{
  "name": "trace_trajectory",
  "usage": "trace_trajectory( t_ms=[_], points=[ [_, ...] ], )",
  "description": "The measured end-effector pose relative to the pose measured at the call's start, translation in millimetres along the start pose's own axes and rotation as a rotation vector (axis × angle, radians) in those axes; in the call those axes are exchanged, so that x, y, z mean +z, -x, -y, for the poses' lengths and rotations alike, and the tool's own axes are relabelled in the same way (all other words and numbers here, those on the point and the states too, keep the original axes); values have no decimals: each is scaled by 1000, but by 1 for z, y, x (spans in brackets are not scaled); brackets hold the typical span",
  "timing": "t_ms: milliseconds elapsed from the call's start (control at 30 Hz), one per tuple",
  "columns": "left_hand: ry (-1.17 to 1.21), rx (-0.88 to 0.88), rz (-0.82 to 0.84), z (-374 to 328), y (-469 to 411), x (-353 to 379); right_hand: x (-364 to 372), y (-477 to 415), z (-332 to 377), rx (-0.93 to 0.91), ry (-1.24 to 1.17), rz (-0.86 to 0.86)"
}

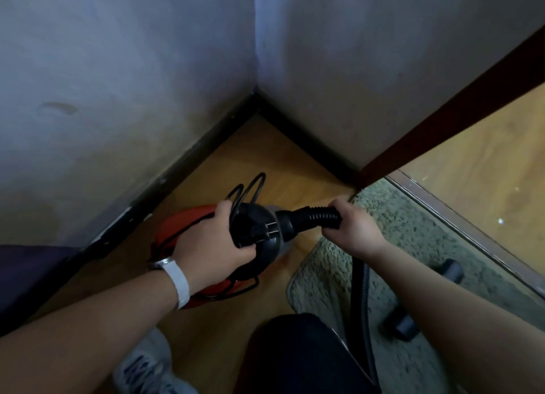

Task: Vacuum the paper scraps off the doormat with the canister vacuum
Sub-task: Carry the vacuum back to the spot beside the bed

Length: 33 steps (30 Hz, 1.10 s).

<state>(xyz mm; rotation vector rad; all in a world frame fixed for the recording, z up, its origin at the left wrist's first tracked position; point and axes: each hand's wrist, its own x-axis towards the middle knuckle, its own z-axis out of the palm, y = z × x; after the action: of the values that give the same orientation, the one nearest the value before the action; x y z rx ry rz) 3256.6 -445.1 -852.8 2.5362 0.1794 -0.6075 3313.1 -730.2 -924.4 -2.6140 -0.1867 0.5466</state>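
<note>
The left hand (212, 240) grips the black front end of the orange canister vacuum (188, 231), which stands on the wooden floor (265, 145) just beside the doormat (413, 246); the right hand (354, 228) is closed around the ribbed hose (321, 216) at the vacuum's front.

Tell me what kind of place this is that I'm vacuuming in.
Probably a home entryway, in a corner by a door. A shaggy doormat lies along a threshold strip, plain walls meet at a dark baseboard, and the floor is wood-look.
</note>
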Motion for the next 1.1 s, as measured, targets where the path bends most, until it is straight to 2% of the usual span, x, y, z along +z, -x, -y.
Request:
trace_trajectory(
  t_ms=[100,233,400,567,667,867,1100],
  points=[
    [-55,-2,-8,0,-2,-1,14,16,-17,201,-201,-83],
    [-56,-30,-16,3,-6,-8,46,49,-45,459,-451,-84],
    [7,-13,-12,6,-9,-4,96,93,-69,671,-547,-96],
    [-4,25,25,6,-10,-7,122,118,-67,758,-583,-129],
    [-28,25,33,1,-16,-14,106,124,-58,791,-563,-190],
    [-67,20,56,-9,-23,-28,47,147,-31,826,-372,-255],
    [40,-26,78,-61,48,-92,-95,219,19,840,-377,-299]
  ],
)
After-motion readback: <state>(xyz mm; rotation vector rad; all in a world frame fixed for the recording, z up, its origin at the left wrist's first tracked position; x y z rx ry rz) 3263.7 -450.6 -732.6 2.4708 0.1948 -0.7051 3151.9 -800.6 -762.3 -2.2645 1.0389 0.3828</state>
